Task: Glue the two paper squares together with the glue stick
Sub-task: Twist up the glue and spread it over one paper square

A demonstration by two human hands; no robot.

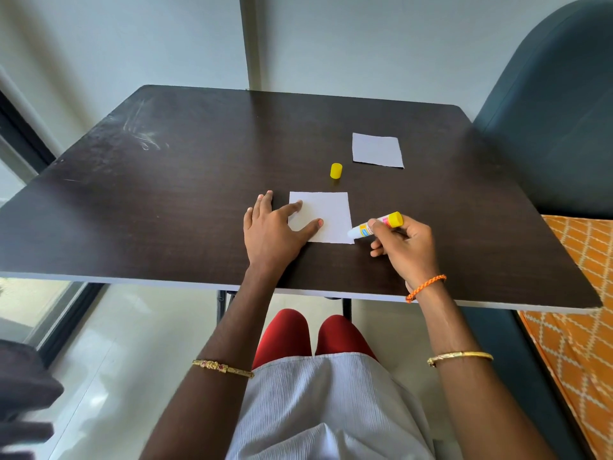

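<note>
A white paper square (331, 215) lies near the table's front middle. My left hand (272, 230) rests flat on its left part, fingers spread, thumb and forefinger pressing the sheet. My right hand (404, 247) grips an uncapped glue stick (374, 225) with a yellow end; its white tip touches the square's lower right corner. The second paper square (377, 150) lies flat farther back on the right, apart from both hands. The yellow cap (336, 170) stands upright between the two squares.
The dark wooden table (166, 194) has scratch marks at its back left. A dark green chair (557, 111) stands at the right, with orange patterned fabric (577, 293) beside the table's right edge. White walls stand behind.
</note>
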